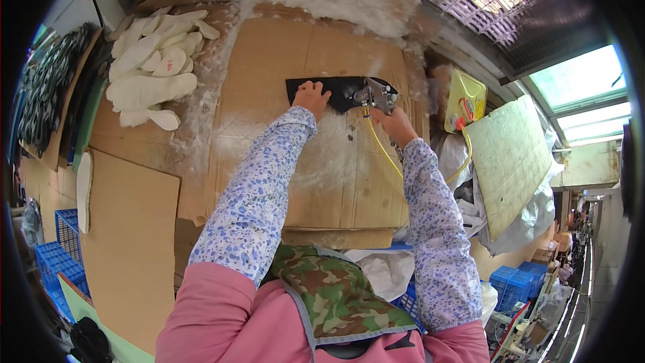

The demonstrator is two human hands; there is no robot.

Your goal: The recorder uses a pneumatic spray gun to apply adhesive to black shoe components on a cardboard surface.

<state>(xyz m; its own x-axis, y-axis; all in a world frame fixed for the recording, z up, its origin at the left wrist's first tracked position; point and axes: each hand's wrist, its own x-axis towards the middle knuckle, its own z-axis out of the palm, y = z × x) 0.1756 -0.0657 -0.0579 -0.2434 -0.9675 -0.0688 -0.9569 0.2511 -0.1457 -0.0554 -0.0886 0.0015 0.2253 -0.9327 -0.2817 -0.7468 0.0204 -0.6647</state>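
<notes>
A flat black sheet [342, 89], shaped like a shoe insole, lies across the far part of a cardboard-covered table. On its left end rests my left hand [312, 99], fingers bent and pressing down on it. My right hand [396, 126] is wrapped round a metal spray gun [380, 95] held over the sheet's right end. A yellow hose [380, 144] runs from the gun, down past my right wrist. A faint mist shows beyond the gun. Part of the sheet is hidden behind the gun and my left hand.
White insoles [158, 54] are heaped at the far left. A yellow container [465, 101] with a red fitting stands at the right, the hose leading to it. Beside it leans a pale board [512, 161]. Loose cardboard [131, 242] sits near left; blue crates [514, 287] stand lower right.
</notes>
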